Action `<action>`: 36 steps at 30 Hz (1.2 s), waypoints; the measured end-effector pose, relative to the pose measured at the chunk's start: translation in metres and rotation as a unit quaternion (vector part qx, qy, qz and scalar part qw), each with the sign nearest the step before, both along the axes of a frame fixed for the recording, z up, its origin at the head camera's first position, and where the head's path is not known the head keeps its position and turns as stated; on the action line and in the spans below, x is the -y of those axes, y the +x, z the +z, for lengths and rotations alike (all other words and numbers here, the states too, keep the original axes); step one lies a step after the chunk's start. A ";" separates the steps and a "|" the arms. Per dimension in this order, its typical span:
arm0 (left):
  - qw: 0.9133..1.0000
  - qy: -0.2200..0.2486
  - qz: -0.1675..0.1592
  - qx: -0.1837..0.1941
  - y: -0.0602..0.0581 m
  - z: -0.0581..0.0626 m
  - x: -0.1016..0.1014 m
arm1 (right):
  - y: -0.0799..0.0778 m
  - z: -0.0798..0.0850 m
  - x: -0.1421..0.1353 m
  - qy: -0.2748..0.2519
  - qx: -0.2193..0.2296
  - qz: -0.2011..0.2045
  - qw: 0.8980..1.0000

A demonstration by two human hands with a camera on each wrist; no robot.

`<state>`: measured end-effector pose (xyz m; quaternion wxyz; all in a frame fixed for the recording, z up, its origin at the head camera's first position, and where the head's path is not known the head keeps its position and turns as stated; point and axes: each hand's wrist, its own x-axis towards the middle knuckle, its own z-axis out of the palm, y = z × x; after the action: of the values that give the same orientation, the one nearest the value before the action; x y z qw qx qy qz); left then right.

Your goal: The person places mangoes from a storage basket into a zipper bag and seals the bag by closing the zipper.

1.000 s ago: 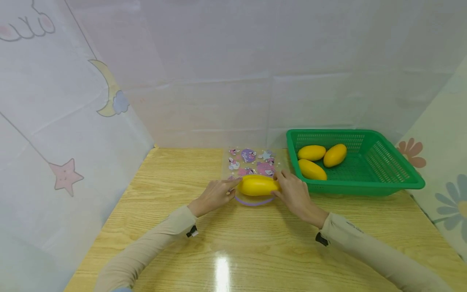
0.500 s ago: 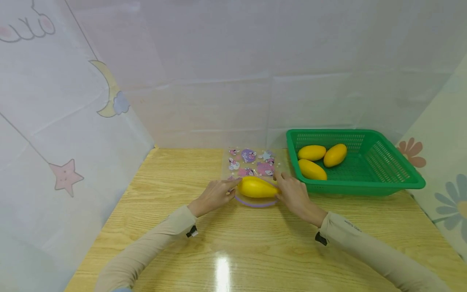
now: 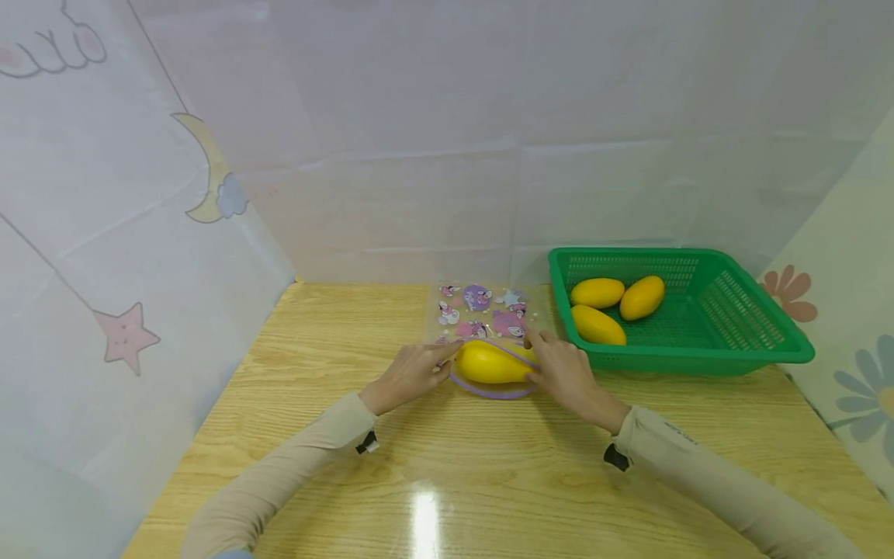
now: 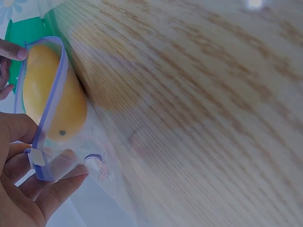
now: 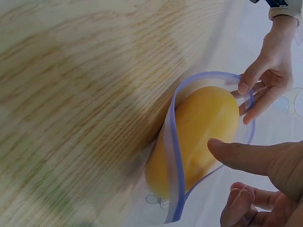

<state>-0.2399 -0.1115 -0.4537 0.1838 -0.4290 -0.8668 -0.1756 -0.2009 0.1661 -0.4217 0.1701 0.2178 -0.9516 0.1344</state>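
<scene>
A yellow mango (image 3: pixel 489 363) lies sideways in the mouth of a clear slider zip bag (image 3: pixel 478 299) with cartoon prints and a purple rim. My left hand (image 3: pixel 412 373) grips the bag's rim by its left end; in the left wrist view its fingers (image 4: pixel 52 187) show through the plastic, beside the white slider (image 4: pixel 36 158). At the right end is my right hand (image 3: pixel 559 376). Its thumb (image 5: pixel 236 153) stretches straight over the mango, tip right at the skin, while its curled fingers (image 5: pixel 241 203) stay apart from the thumb beyond the rim.
A green plastic basket (image 3: pixel 698 355) stands to the right, close to my right hand. Three yellow mangoes (image 3: pixel 598 324) lie in its left part. The wooden table (image 3: pixel 335 318) meets a pale curtain (image 3: pixel 419 194) behind.
The mango has tilted and come slightly nearer, and the purple rim now passes over its right part. My right thumb and fingers have shifted slightly at that end. My left hand stays put.
</scene>
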 end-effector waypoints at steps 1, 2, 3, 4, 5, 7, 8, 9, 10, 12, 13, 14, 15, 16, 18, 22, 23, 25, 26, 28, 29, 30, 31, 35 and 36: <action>1.000 0.000 0.000 -0.001 0.000 0.000 0.000 | 0.000 0.001 0.000 -0.001 0.002 -0.001 1.000; 1.000 0.000 0.000 -0.002 0.000 0.000 0.000 | 0.000 0.001 0.000 -0.002 0.003 -0.001 1.000; 1.000 -0.001 0.000 -0.003 0.000 0.000 0.000 | 0.000 0.001 0.000 -0.004 0.005 0.000 1.000; 1.000 -0.002 0.000 -0.005 0.000 0.000 0.000 | 0.000 0.002 0.000 -0.007 0.007 0.001 1.000; 1.000 -0.003 0.000 -0.005 0.000 0.000 0.001 | 0.000 0.002 0.000 -0.008 0.009 0.002 1.000; 1.000 -0.004 0.000 -0.006 0.000 0.000 0.001 | 0.000 0.002 0.000 -0.010 0.015 0.004 1.000; 1.000 -0.005 0.000 -0.007 0.001 0.000 0.001 | 0.000 0.003 -0.001 -0.011 0.016 0.005 1.000; 1.000 -0.005 0.000 -0.008 0.001 0.000 0.001 | 0.000 0.003 -0.001 -0.011 0.018 0.006 1.000; 1.000 -0.005 0.000 -0.009 0.001 0.000 0.001 | 0.000 0.004 -0.001 -0.012 0.018 0.008 1.000; 1.000 -0.006 0.001 -0.010 0.000 0.000 0.001 | 0.001 0.005 -0.002 -0.012 0.017 0.011 1.000; 1.000 -0.007 0.001 -0.009 0.000 0.000 0.001 | 0.001 0.005 -0.002 -0.012 0.017 0.012 1.000; 1.000 -0.008 0.002 -0.009 0.000 0.000 0.001 | 0.001 0.006 -0.002 -0.012 0.018 0.013 1.000; 1.000 -0.008 0.003 -0.008 0.000 0.000 0.001 | 0.001 0.007 -0.003 -0.012 0.021 0.012 1.000; 1.000 -0.009 0.003 -0.008 0.000 0.000 0.001 | 0.001 0.007 -0.003 -0.013 0.022 0.014 1.000; 1.000 -0.010 0.004 -0.005 0.000 0.000 0.000 | 0.000 0.008 -0.005 -0.015 0.026 0.015 0.999; 1.000 -0.008 0.002 -0.001 0.000 0.001 0.000 | -0.001 0.010 -0.006 -0.023 0.025 0.019 0.999; 1.000 -0.008 0.001 0.001 0.000 0.000 0.000 | -0.001 0.011 -0.007 -0.024 0.022 0.020 0.999; 1.000 -0.005 0.000 0.003 0.000 0.000 0.001 | 0.000 0.012 -0.008 -0.027 0.018 0.023 0.999; 1.000 -0.005 -0.001 0.003 0.000 0.000 0.001 | 0.000 0.012 -0.008 -0.028 0.015 0.024 0.999; 1.000 -0.004 -0.001 0.005 0.000 -0.001 0.001 | 0.001 0.014 -0.009 -0.029 0.013 0.024 0.999; 1.000 -0.003 0.000 0.005 -0.001 -0.001 0.001 | 0.001 0.014 -0.010 -0.029 0.013 0.025 0.999; 1.000 -0.003 0.000 0.006 -0.001 -0.001 0.000 | 0.001 0.015 -0.010 -0.029 0.014 0.024 0.999; 1.000 -0.002 0.000 0.006 -0.001 -0.001 0.000 | 0.001 0.016 -0.011 -0.029 0.014 0.024 0.999; 1.000 0.000 0.001 0.007 0.000 -0.001 0.000 | 0.001 0.021 -0.013 -0.032 0.012 0.027 0.999; 1.000 0.000 0.002 0.006 0.000 -0.001 0.000 | 0.001 0.023 -0.013 -0.033 0.010 0.027 0.999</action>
<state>-0.2400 -0.1115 -0.4543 0.1785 -0.4264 -0.8687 -0.1781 -0.2001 0.1792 -0.3990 0.1640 0.2361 -0.9421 0.1724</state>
